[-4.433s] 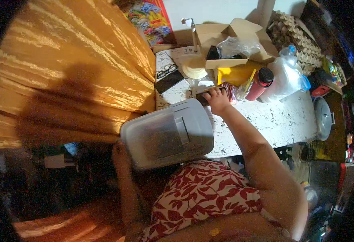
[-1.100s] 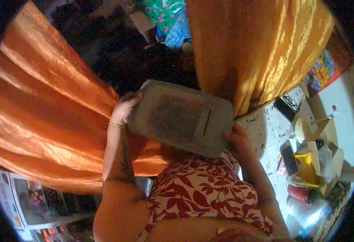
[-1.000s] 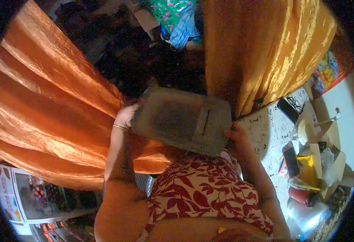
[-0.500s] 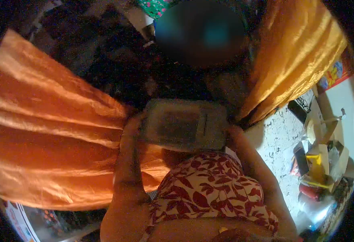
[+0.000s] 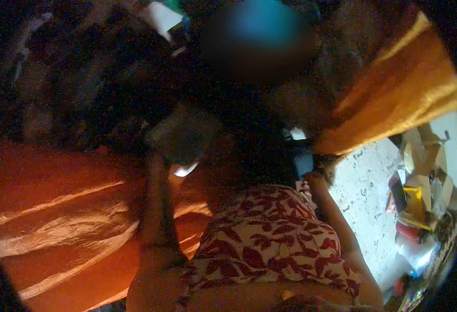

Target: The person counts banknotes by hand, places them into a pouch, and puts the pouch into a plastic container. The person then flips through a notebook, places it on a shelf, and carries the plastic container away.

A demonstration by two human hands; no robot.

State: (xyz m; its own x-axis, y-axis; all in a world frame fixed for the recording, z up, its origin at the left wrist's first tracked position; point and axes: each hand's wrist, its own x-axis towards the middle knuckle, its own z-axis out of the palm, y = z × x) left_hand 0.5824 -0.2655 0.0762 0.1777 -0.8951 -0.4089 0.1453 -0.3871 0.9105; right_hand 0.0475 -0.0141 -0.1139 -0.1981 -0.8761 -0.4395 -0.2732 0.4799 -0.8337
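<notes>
The grey plastic container [image 5: 184, 136] is dim and smeared, held tilted in the dark in front of me. My left hand [image 5: 158, 157] is at its near left side, with the fingers mostly lost in shadow. A small white patch shows just below the container. My right hand [image 5: 318, 182] is away from the container, close to the left edge of the white marbled table [image 5: 366, 200]. Its fingers are curled in beside a blue-grey item [image 5: 303, 161] that I cannot make out.
Orange cloth [image 5: 67, 223] hangs at the left, and a golden curtain [image 5: 405, 99] at the upper right. On the table's far side are a dark phone [image 5: 397, 193], a yellow packet [image 5: 414, 204], a red bottle [image 5: 407, 232] and an open cardboard box. A blurred oval covers the top middle.
The container has moved left and tilted, and my right hand has come off it. The view has turned further over the dark area. Earlier, both hands held the container level.
</notes>
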